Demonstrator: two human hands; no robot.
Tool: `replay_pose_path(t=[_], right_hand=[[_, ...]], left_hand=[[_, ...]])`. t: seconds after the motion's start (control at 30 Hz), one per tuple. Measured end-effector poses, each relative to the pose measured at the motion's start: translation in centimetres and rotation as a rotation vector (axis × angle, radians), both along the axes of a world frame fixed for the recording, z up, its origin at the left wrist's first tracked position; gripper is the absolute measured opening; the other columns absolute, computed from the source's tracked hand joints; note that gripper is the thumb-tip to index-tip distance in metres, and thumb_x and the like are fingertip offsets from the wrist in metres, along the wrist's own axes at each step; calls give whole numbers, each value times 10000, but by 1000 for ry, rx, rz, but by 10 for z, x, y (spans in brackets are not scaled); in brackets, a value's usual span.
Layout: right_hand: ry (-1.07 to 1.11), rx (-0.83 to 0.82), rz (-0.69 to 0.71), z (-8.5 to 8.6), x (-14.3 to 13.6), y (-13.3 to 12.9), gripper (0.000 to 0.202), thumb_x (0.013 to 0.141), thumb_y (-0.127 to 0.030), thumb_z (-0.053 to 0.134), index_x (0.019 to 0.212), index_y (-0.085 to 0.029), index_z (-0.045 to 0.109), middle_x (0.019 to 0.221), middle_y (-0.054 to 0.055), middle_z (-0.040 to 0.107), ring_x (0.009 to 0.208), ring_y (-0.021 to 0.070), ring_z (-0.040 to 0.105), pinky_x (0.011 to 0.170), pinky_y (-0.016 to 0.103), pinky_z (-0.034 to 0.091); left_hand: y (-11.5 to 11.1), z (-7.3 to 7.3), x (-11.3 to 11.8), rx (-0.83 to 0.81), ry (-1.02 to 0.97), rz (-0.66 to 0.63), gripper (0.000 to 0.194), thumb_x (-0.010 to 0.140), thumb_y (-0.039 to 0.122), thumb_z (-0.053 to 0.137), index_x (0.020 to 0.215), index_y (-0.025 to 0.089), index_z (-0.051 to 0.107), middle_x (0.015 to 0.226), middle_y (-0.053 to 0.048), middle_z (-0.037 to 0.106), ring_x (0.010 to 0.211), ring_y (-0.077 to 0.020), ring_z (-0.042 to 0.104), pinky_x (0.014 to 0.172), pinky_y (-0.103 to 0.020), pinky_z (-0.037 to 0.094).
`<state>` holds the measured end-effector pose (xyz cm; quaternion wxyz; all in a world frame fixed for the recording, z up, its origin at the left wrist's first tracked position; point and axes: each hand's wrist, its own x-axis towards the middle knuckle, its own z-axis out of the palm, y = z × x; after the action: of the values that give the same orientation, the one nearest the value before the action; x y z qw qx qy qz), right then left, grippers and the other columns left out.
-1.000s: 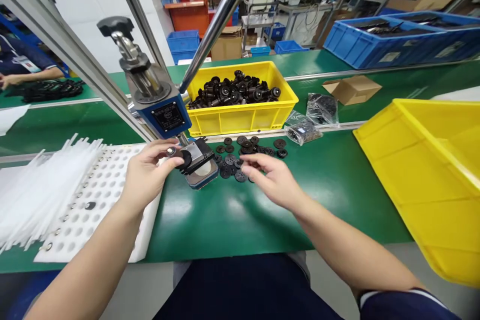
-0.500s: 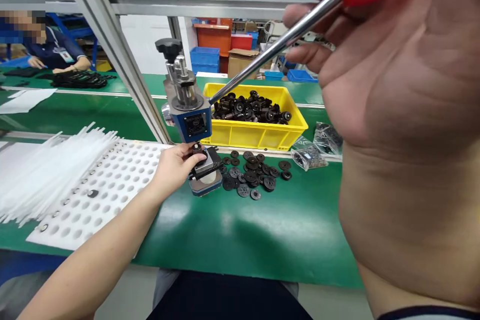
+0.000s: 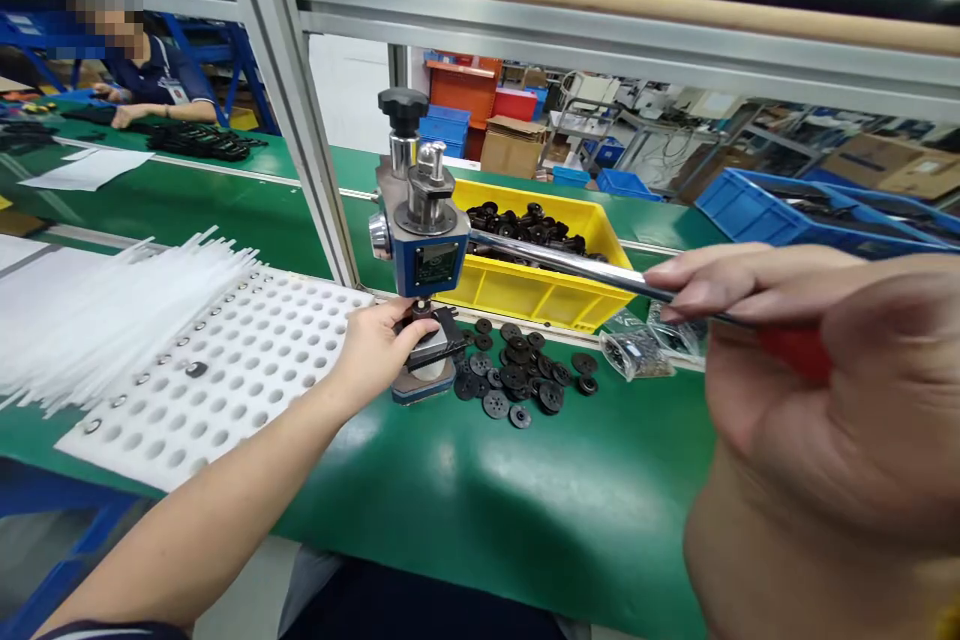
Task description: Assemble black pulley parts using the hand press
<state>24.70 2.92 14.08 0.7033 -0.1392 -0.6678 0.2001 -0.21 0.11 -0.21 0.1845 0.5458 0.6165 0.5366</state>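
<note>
A small blue-and-grey hand press [image 3: 431,265] with a black knob on top stands on the green bench. At its base, the thumb and fingers of my left hand [image 3: 375,352] pinch a small dark round part [image 3: 422,313] upright beneath the ram. That part's lower end is hidden by my thumb and the black fixture [image 3: 442,338]. My right hand [image 3: 832,360], close to the camera, is wrapped around the red grip [image 3: 796,350] of the press's steel lever [image 3: 559,263]. The lever slopes slightly downward to the right. Several black toothed discs [image 3: 517,378] lie right of the base.
Behind the press is a yellow bin [image 3: 540,305] of dark parts, with plastic bags [image 3: 637,352] beside it. To the left lie a white holed tray [image 3: 247,360] and white rods [image 3: 127,320]. A metal upright [image 3: 300,120] rises behind. Another person [image 3: 161,85] sits far left.
My right hand has pulled the lever down from a steep upward slant to slightly below level, and its fingers have closed. My left hand stays at the part. The camera view has shifted.
</note>
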Motion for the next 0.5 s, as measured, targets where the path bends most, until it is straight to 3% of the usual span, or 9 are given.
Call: replay_pose_path(t=[0.17,0.37,0.5], right_hand=[[36,-23,-56,-10,-3,-13,209,872,-132,596,702,-139,716,757,73,712,757,292,713,744,550,598],[-73,-218,-117,-9,1,-28,207,841,-47,594,872,-140,776,908,81,751,843,277,725,831,506,607],[-70,-177,-74,-21,6,-31,297,842,-12,576,1022,-153,765,935,73,748,875,283,726,801,501,621]], left_hand=[[0,2,2,1,13,4,228,817,345,705,996,221,774,1005,-25,786,953,-233,725,895,-328,543],[2,4,4,-9,-8,11,213,812,343,717,976,223,781,990,-19,788,953,-232,726,898,-330,539],[3,3,5,-36,-31,14,220,808,361,722,976,232,783,992,-15,788,966,-232,724,901,-333,543]])
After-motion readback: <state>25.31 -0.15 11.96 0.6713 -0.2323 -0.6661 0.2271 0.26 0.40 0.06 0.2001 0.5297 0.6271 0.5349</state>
